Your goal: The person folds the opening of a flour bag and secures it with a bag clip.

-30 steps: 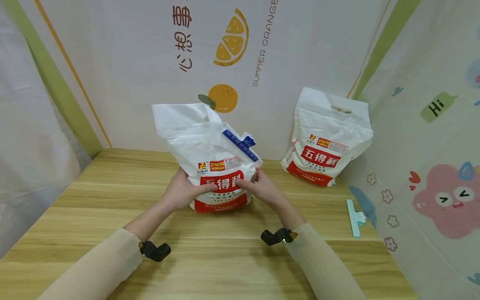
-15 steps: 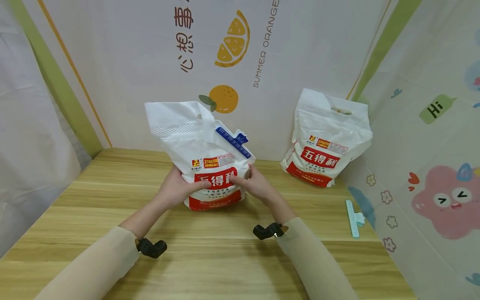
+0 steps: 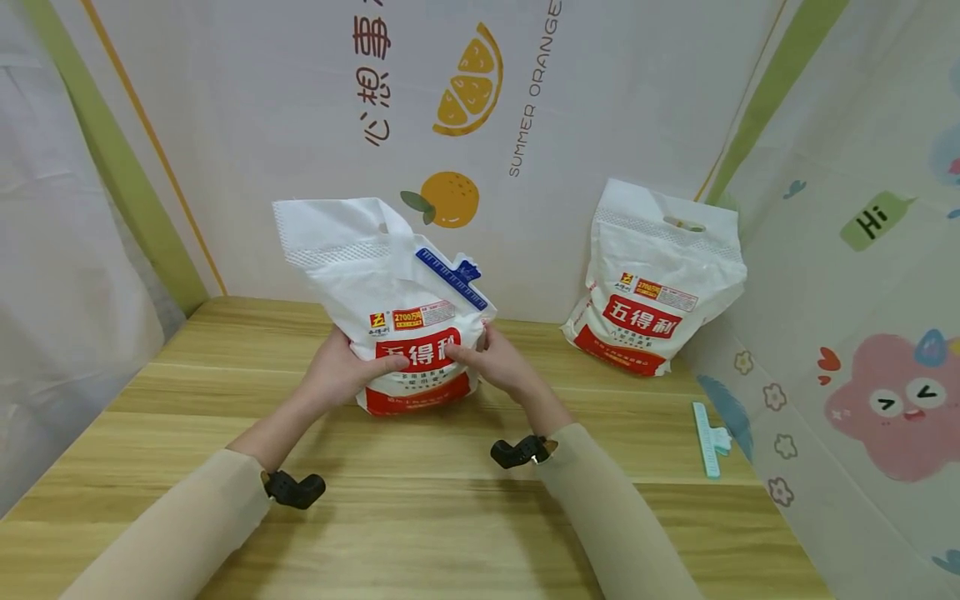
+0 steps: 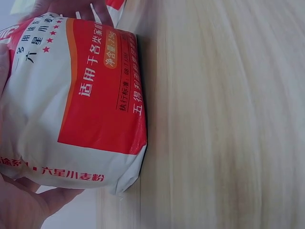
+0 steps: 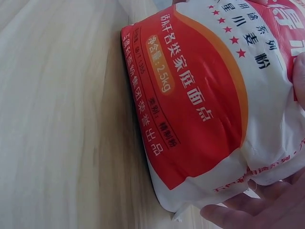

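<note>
Both hands grip a white and red flour bag point(image 3: 360, 287) near the back of the table. The left hand point(image 3: 337, 368) holds its left side and the right hand point(image 3: 497, 360) its right side, thumbs on the front. A blue clip point(image 3: 452, 279) is fixed across the bag's slanted upper right corner. The handle top is folded toward the left. In the left wrist view the bag's red lower front point(image 4: 102, 90) shows close to the tabletop; whether it touches cannot be told. Fingers point(image 5: 243, 210) curl at the bag's side in the right wrist view.
A second flour bag point(image 3: 645, 283) stands upright at the back right, its handle slot on top. On the table's point(image 3: 405, 517) right side lies a light teal clip point(image 3: 707, 440). Printed curtains point(image 3: 540, 242) hang behind the table and at both sides.
Both hands have moved to the left and slightly away with the clipped flour bag between them. The second bag and the teal clip have stayed in place.
</note>
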{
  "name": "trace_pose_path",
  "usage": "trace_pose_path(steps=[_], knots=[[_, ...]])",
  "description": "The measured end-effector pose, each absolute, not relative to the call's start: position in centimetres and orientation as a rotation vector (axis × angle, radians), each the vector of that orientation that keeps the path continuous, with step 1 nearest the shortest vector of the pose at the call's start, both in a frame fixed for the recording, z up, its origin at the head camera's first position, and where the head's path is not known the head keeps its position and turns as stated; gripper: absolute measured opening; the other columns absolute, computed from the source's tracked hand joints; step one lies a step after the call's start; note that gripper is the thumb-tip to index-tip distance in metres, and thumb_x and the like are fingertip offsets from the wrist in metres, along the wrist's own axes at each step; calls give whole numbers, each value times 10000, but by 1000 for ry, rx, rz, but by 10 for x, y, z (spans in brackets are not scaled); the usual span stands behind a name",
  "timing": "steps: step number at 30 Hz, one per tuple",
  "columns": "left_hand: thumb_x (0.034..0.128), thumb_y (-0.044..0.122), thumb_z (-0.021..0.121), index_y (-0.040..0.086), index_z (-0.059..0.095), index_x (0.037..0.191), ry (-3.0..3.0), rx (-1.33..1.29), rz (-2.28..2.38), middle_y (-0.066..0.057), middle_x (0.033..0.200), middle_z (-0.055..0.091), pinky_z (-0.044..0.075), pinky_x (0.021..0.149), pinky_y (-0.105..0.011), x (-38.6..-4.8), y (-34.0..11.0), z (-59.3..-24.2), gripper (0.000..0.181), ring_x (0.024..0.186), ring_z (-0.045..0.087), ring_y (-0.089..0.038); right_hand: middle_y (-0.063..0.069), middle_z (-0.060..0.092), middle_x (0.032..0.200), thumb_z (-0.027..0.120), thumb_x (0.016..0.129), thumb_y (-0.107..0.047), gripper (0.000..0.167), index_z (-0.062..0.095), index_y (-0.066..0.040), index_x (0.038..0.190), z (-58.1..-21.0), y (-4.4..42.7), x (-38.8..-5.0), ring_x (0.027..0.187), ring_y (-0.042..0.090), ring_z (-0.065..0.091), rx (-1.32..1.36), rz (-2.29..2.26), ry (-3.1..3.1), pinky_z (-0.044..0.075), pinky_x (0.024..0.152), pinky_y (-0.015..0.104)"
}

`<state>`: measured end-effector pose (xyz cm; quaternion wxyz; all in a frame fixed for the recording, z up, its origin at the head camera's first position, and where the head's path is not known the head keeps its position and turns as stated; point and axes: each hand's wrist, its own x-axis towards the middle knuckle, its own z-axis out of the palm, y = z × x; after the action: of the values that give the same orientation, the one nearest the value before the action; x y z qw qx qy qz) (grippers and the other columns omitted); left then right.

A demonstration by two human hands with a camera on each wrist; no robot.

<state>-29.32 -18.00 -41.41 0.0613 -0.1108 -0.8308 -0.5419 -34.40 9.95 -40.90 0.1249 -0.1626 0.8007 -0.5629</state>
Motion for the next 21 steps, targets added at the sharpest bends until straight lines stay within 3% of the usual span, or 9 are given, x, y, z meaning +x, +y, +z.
trace_pose_path(steps=[9,15,21], knots=[[925,389,908,166,422,1571,-2508,-297,-1624,-118,1490,644,599,1073,-587,-293,-189,-411,839,1332,681,-374,110,660,1514,778,1016,-438,758,409,-206,1637,-411,81,-350,1412,329,631,-458,-1631,2367,494,1211,576],[918,435,905,173,410,1569,-2534,-248,-1591,-121,1489,644,598,1066,-607,-296,-198,-413,859,1330,682,-385,206,556,1549,827,969,-466,874,341,-81,1585,-411,69,-351,1446,378,579,-298,-1640,2425,475,1229,585],[922,434,900,178,400,1588,-2521,-252,-1601,-121,1504,636,593,1071,-616,-297,-208,-412,871,1338,676,-383,250,511,1550,842,953,-483,929,303,-33,1562,-408,58,-352,1439,400,573,-248,-1643,2435,482,1225,583]])
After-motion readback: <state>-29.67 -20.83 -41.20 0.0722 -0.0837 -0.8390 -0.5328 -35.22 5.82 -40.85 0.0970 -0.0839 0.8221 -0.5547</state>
